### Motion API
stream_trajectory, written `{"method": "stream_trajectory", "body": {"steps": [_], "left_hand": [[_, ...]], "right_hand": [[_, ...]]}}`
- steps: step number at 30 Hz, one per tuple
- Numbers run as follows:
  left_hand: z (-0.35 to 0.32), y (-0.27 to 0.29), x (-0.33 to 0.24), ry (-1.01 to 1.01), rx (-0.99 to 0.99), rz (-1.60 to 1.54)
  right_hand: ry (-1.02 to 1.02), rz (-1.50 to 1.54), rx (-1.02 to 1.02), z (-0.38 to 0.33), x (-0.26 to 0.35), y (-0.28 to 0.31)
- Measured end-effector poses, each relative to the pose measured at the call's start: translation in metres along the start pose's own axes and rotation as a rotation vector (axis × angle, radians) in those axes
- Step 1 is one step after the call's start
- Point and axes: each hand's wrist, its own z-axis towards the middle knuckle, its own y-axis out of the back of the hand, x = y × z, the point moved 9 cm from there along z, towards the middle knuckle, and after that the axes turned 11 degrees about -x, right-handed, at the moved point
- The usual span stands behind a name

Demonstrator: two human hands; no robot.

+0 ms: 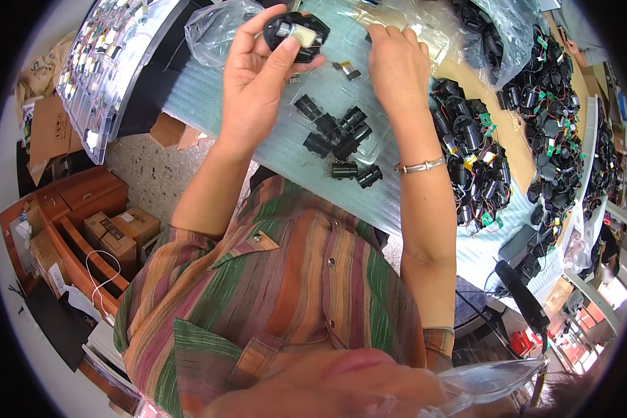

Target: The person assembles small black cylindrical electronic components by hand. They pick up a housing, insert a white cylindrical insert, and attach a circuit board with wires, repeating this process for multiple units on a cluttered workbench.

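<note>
My left hand (252, 94) is closed on a round black plastic housing (319, 29), held up at the far side of the table. Inside the housing sit a silvery cylinder and a pale rectangular block, with my thumb on the block. My right hand (401, 73) reaches to the far middle, fingers curled together beside clear plastic packaging (432, 38). A small dark bit shows at its fingertips, too hidden to name. Between my hands lies a small battery (350, 70) with yellow tape. Nearer me are several short black cylinders (327, 127), partly over a clear plastic tray (377, 150).
Heaped black assemblies (467, 125) with wires and green boards cover the right side; more (554, 132) lie beyond. A clear bag (216, 35) rests at the far left, near a bin of small wired parts (97, 63). A black-handled tool (521, 292) stands at the right edge.
</note>
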Motion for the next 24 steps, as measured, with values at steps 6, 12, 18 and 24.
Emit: {"method": "stream_trajectory", "body": {"steps": [6,12,18,24], "left_hand": [[-0.009,0.005,-0.026,-0.444,0.055,0.511],[-0.013,-0.01,-0.008,0.016,0.03,0.119],[-0.014,-0.017,0.014,0.28,0.068,-0.11],[-0.028,-0.025,0.033,0.339,0.044,-0.083]], "right_hand": [[-0.462,1.035,0.239,-0.025,-0.006,0.007],[-0.721,1.677,0.243,-0.046,0.001,0.037],[-0.704,1.932,0.269,-0.062,-0.008,0.051],[-0.554,1.582,0.139,-0.057,-0.007,0.064]]}}
